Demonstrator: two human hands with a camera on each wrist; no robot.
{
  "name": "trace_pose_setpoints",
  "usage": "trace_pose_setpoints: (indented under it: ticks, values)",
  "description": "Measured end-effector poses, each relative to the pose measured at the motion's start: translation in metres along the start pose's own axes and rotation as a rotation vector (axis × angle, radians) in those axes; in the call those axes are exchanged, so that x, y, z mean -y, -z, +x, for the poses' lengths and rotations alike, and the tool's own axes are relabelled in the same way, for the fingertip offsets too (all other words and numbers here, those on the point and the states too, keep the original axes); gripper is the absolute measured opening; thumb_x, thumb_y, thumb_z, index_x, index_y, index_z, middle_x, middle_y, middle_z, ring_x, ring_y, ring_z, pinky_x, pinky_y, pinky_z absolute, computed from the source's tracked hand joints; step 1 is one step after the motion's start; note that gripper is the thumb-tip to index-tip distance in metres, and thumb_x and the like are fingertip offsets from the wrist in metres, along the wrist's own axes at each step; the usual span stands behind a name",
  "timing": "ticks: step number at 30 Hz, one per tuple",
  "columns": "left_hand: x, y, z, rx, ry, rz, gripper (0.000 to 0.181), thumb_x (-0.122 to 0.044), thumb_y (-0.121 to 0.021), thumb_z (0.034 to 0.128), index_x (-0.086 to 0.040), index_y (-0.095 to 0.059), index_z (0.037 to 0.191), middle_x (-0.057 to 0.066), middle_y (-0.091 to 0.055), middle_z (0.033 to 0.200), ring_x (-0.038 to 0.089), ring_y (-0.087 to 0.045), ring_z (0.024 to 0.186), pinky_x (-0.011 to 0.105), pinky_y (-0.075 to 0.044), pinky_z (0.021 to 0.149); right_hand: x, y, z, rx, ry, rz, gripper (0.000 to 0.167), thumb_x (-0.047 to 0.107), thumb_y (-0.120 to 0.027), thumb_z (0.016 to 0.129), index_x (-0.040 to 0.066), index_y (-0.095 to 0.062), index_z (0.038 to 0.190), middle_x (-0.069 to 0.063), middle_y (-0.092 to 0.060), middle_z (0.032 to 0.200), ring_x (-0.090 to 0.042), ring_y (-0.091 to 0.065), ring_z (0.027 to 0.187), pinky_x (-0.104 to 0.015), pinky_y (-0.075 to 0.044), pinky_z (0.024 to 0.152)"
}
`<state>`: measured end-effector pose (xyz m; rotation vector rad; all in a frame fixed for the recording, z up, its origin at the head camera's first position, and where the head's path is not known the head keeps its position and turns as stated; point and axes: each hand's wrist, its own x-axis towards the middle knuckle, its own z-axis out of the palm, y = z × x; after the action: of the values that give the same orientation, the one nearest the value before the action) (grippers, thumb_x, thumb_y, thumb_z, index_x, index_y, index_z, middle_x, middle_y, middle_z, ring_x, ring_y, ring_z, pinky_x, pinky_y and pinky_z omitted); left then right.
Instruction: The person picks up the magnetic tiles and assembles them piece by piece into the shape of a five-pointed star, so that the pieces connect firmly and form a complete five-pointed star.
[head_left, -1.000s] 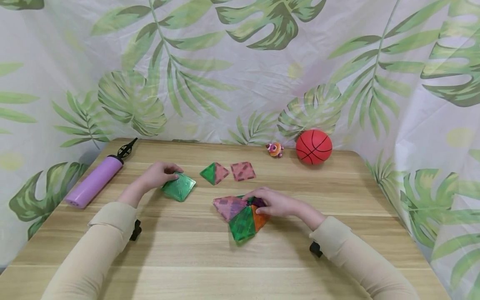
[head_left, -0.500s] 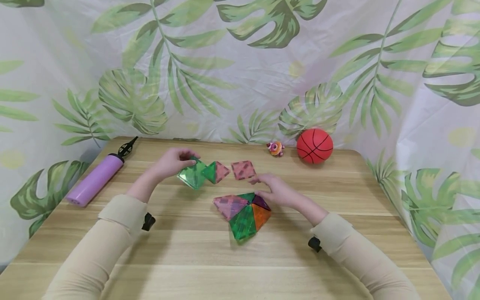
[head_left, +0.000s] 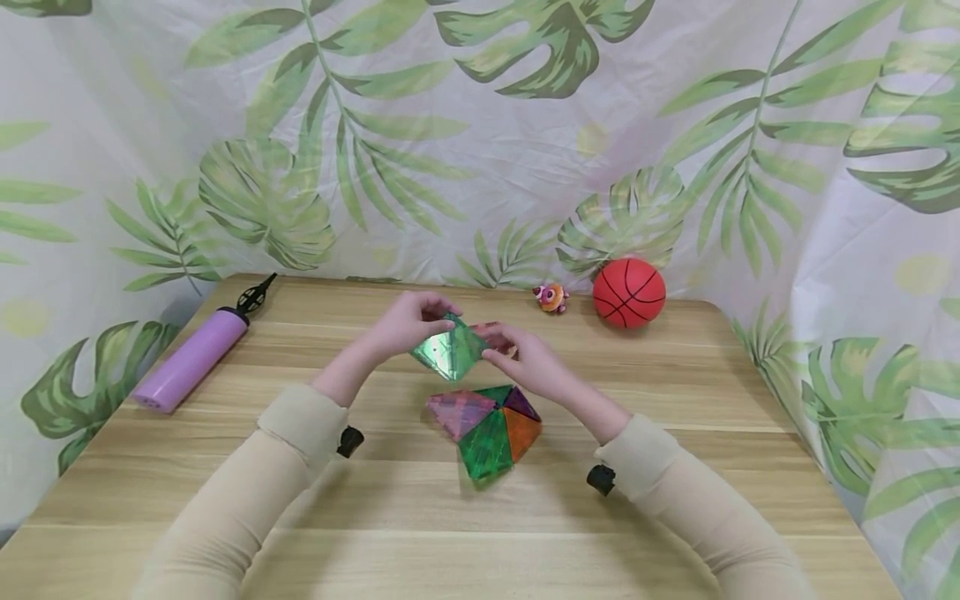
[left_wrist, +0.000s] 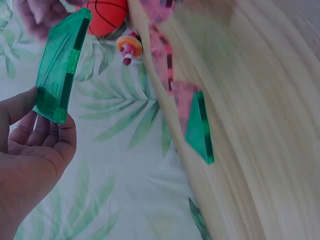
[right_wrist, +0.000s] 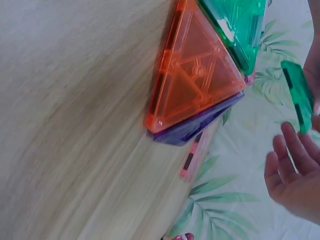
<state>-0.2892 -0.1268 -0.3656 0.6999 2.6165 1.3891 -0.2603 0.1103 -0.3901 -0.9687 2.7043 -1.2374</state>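
My left hand (head_left: 408,321) pinches a translucent green magnetic tile (head_left: 450,350) between thumb and fingers, tilted above the table. My right hand (head_left: 525,358) is at the tile's right corner with fingers spread; whether it touches cannot be made out. In the right wrist view, those fingers (right_wrist: 295,155) lie close to the green tile (right_wrist: 298,95). Below both hands stands a raised, joined shape of magnetic tiles: a pink tile (head_left: 459,410), a green tile (head_left: 487,448), an orange triangle (head_left: 522,433) and a purple triangle (head_left: 522,403).
Behind the hands lie a flat pink square tile (left_wrist: 161,57) and a pink triangle (left_wrist: 184,102) beside a green triangle (left_wrist: 201,132). A purple hand pump (head_left: 193,358) lies at left. A small toy figure (head_left: 551,297) and a red ball (head_left: 628,293) are at the back edge.
My left hand has lifted the green tile and carried it right. My right hand has left the joined tiles and moved up and left to meet the green tile.
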Motion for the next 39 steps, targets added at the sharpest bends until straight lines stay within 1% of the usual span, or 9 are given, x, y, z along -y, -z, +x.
trace_pose_setpoints:
  ticks: [4,9,17,21,23,25,28,34,39]
  values:
    - [-0.003,-0.013,0.005,0.021,-0.025,-0.017,0.02,-0.01,-0.063,0.0904,-0.006,-0.066,0.109,0.011,-0.068,0.1,0.02,-0.062,0.088,0.034,-0.051,0.077,-0.002,-0.001,0.004,-0.059,-0.036,0.024,0.021,0.014,-0.063,0.091,0.005,-0.066,0.11,-0.007,-0.071,0.094,-0.015,-0.064,0.082,-0.028,-0.052,0.072]
    - [-0.001,-0.019,0.007,0.028,-0.043,-0.011,0.026,-0.011,-0.065,0.0895,-0.005,-0.064,0.115,0.011,-0.067,0.097,0.019,-0.062,0.086,0.032,-0.051,0.077,-0.009,0.005,0.004,-0.054,-0.095,0.025,0.016,0.011,-0.063,0.091,0.001,-0.067,0.102,-0.01,-0.07,0.089,-0.019,-0.064,0.08,-0.028,-0.051,0.069]
    - [0.006,-0.023,0.009,0.055,0.017,-0.041,0.025,-0.011,-0.063,0.0906,-0.003,-0.062,0.114,0.012,-0.065,0.098,0.02,-0.06,0.085,0.031,-0.05,0.073,-0.022,0.016,0.003,-0.028,-0.132,0.068,0.018,0.009,-0.06,0.092,-0.001,-0.065,0.105,-0.014,-0.069,0.092,-0.028,-0.065,0.084,-0.027,-0.051,0.068]
    - [0.009,-0.03,0.011,0.082,0.048,-0.036,0.023,-0.011,-0.063,0.0907,-0.003,-0.062,0.113,0.013,-0.065,0.099,0.022,-0.058,0.075,0.025,-0.046,0.059,-0.031,0.017,0.002,0.015,-0.155,0.098,0.019,0.007,-0.058,0.093,-0.003,-0.064,0.108,-0.016,-0.069,0.093,-0.03,-0.063,0.082,-0.027,-0.049,0.066]
    - [0.012,-0.035,0.012,0.083,0.051,-0.022,0.022,-0.01,-0.064,0.0901,-0.003,-0.062,0.111,0.013,-0.065,0.098,0.021,-0.058,0.075,0.023,-0.045,0.058,-0.037,0.017,0.001,0.035,-0.173,0.126,0.021,0.006,-0.057,0.093,-0.005,-0.063,0.11,-0.017,-0.068,0.095,-0.028,-0.063,0.082,-0.026,-0.05,0.066]
    - [0.015,-0.039,0.014,0.087,0.05,-0.012,0.022,-0.01,-0.064,0.0898,-0.002,-0.062,0.11,0.013,-0.066,0.098,0.022,-0.06,0.078,0.026,-0.047,0.06,-0.035,0.019,-0.001,0.063,-0.2,0.152,0.022,0.004,-0.055,0.094,-0.008,-0.061,0.111,-0.02,-0.067,0.097,-0.025,-0.062,0.081,-0.03,-0.051,0.068]
    - [0.017,-0.044,0.014,0.09,0.039,0.012,0.022,-0.008,-0.064,0.0893,0.0,-0.062,0.109,0.013,-0.066,0.097,0.02,-0.061,0.09,0.027,-0.049,0.073,-0.04,0.018,-0.002,0.103,-0.246,0.208,0.023,0.004,-0.054,0.094,-0.009,-0.06,0.112,-0.02,-0.067,0.097,-0.024,-0.061,0.082,-0.036,-0.052,0.074]
    - [0.021,-0.052,0.014,0.121,0.037,0.029,0.024,-0.008,-0.063,0.0897,0.002,-0.06,0.111,0.015,-0.066,0.099,0.024,-0.062,0.094,0.032,-0.051,0.079,-0.052,0.014,-0.005,0.157,-0.341,0.291,0.021,0.005,-0.052,0.095,-0.007,-0.059,0.111,-0.011,-0.066,0.094,-0.034,-0.058,0.094,-0.05,-0.049,0.086]
    - [0.028,-0.057,0.017,0.135,0.062,0.056,0.027,-0.009,-0.062,0.0912,0.003,-0.059,0.115,0.016,-0.066,0.104,0.026,-0.062,0.101,0.034,-0.051,0.084,-0.058,0.011,-0.004,0.179,-0.394,0.314,0.023,0.007,-0.052,0.096,-0.006,-0.058,0.114,-0.004,-0.062,0.09,-0.028,-0.057,0.088,-0.044,-0.049,0.082]
